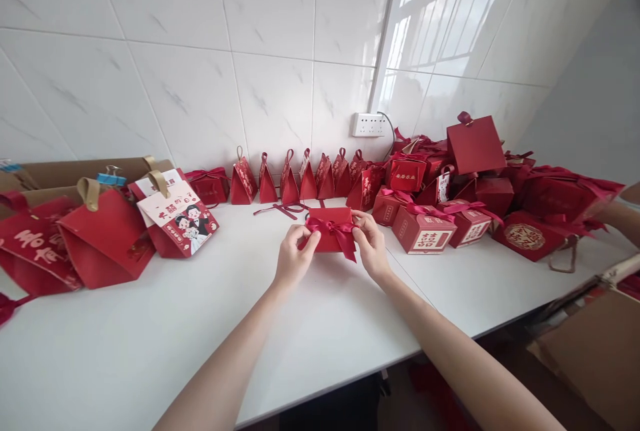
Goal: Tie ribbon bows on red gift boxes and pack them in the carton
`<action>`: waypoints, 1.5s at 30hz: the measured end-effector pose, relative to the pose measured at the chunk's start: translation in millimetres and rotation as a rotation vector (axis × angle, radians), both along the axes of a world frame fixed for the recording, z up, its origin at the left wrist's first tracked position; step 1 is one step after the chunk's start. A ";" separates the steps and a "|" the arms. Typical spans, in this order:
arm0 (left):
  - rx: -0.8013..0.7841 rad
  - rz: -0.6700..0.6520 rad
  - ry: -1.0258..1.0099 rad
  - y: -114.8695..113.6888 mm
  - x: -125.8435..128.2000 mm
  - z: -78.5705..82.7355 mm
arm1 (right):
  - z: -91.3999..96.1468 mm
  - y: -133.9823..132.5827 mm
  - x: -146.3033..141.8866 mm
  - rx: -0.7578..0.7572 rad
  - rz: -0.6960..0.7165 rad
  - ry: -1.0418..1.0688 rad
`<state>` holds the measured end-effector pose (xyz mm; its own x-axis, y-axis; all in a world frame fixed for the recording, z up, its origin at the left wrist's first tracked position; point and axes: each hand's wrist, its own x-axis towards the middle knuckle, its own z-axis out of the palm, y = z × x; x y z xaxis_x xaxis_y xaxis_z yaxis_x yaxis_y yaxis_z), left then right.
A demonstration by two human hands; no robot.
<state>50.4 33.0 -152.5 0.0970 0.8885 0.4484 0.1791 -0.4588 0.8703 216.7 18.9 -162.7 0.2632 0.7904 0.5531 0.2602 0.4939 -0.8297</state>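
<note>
A small red gift box (327, 213) stands on the white table in front of me, with a dark red ribbon bow (332, 229) across its front. One ribbon tail hangs down at the right of the bow. My left hand (296, 252) is closed at the box's left side, thumb and fingers pinching the bow's left end. On the other side, my right hand (371, 247) pinches the bow's right end, its fingers against the box's edge. The fingers hide both ends of the bow. Just behind the box lies a loose thin ribbon (283, 208).
Several red triangular boxes (290, 181) line the tiled wall. Larger handled boxes (107, 237) stand at left, near a box with a cartoon couple (193, 224). At right, bow-tied boxes (423, 227) lie piled. A power strip (370, 125) is on the wall; cardboard (590, 351) sits below the table edge.
</note>
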 end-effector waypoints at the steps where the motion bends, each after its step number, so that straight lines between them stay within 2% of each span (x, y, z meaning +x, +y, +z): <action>1: 0.006 -0.020 0.023 -1.0 0.3 -0.5 | 0.0 0.3 0.8 -0.010 -0.014 0.003; 5: 0.009 -0.068 0.091 -3.7 2.0 -4.0 | 0.4 3.0 2.7 -0.071 -0.003 0.106; 10: 0.040 -0.069 0.153 -1.3 3.1 -6.6 | 1.1 5.9 1.8 -0.064 0.010 0.151; 14: 0.087 -0.054 0.161 1.6 3.9 -6.5 | -0.2 7.4 1.9 -0.073 0.097 0.216; 22: -0.047 -0.153 0.136 2.6 -0.3 -4.2 | 0.2 11.0 8.4 -0.165 0.329 0.499; 27: -0.013 -0.182 0.254 6.4 -1.6 -11.3 | 1.8 12.7 9.7 -0.179 0.355 0.606; 34: 0.042 -0.158 0.350 15.7 -5.0 -19.9 | 1.9 11.1 7.8 -0.180 0.333 0.555; 45: 0.044 -0.289 0.457 27.1 -20.2 -21.1 | 0.5 10.9 8.9 -0.135 0.309 0.516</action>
